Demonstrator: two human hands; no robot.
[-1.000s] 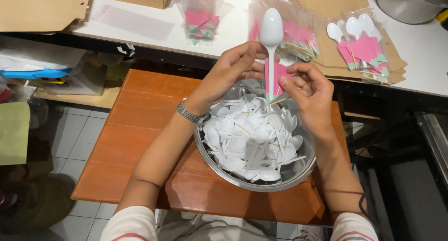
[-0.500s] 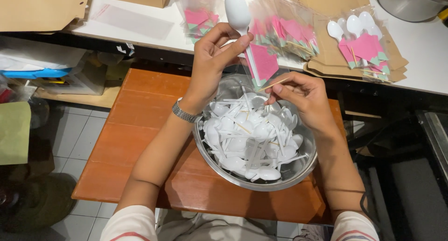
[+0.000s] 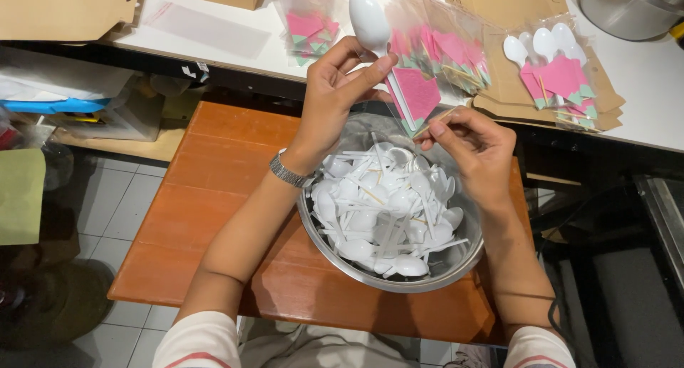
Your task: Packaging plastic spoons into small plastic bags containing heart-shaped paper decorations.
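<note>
Up close: right fingertips (image 3: 436, 128) pinched on a thin wooden toothpick (image 3: 432, 123), angled up and leftward toward the clear sleeve (image 3: 403, 104). Left hand (image 3: 335, 90) closed around that sleeve's upper part, thumb pressed over a white plastic spoon (image 3: 370, 20) whose bowl sticks out above the knuckles, handle running down and to the right beside a pink folded napkin (image 3: 417, 94). Sleeve's long axis roughly steep, lower end just beside the toothpick tip; right hand (image 3: 474, 151) nearer that end. Below both, a steel bowl (image 3: 388, 279) heaped with spoons and toothpicks on an orange stool top (image 3: 192, 218); finished packs (image 3: 559, 79) lying on the white table (image 3: 655, 90) beyond
</note>
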